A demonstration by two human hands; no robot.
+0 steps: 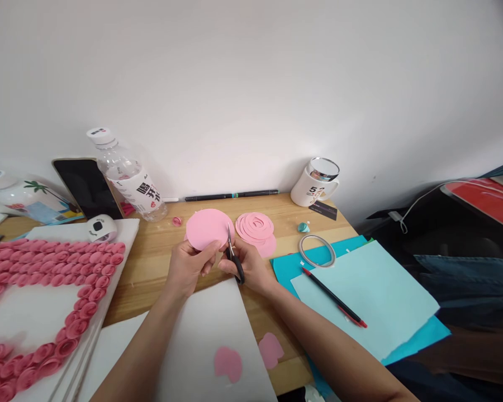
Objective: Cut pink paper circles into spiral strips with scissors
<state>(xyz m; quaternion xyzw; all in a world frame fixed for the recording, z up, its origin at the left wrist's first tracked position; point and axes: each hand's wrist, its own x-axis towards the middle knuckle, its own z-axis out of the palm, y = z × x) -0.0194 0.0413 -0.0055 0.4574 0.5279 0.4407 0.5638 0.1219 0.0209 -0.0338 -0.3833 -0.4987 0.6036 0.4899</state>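
Between my thumb and fingers, my left hand [188, 262] pinches the lower edge of a round pink paper disc [207, 228]. My right hand [249, 265] is closed around a pair of scissors [235, 262] with black handles. The blades point up and lie at the disc's right edge. Just right of the disc rests a pile of spiral-cut pink paper [255, 226]. Small pink paper scraps [228, 364] lie on the white board [201, 329] below my hands.
On the left, rows of pink paper roses [79, 326] cover a white panel. A water bottle [129, 178] and a phone [86, 187] lean by the wall. At right are a mug [312, 187], a tape roll [317, 250], blue paper sheets [369, 301] and a pen [333, 296].
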